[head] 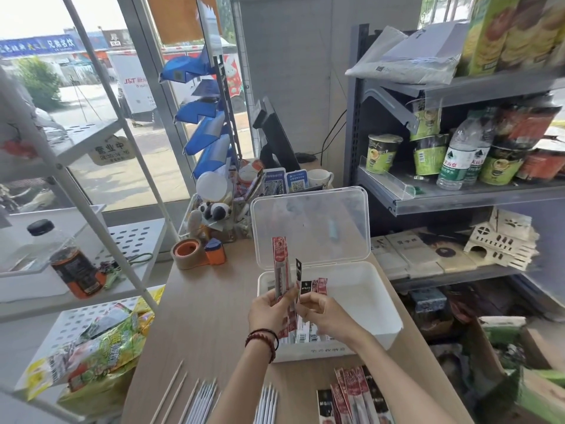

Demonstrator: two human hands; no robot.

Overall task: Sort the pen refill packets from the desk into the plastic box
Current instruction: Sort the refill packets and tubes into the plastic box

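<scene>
A white plastic box (367,301) stands open on the wooden desk, its clear lid (312,224) tilted up behind it. Several refill packets (312,330) lie in its left part. My left hand (270,310) grips a red refill packet (280,264), held upright over the box's left edge. My right hand (321,310) pinches a black-topped packet (298,278) beside the red one. More red and black packets (354,396) lie fanned on the desk near the front edge, to the right of my arms.
Loose white refills (201,399) and thin wooden sticks (172,390) lie front left on the desk (208,316). A tape dispenser (195,254) sits behind. A white rack with a bottle and snack bags stands left; a grey goods shelf (458,197) stands right.
</scene>
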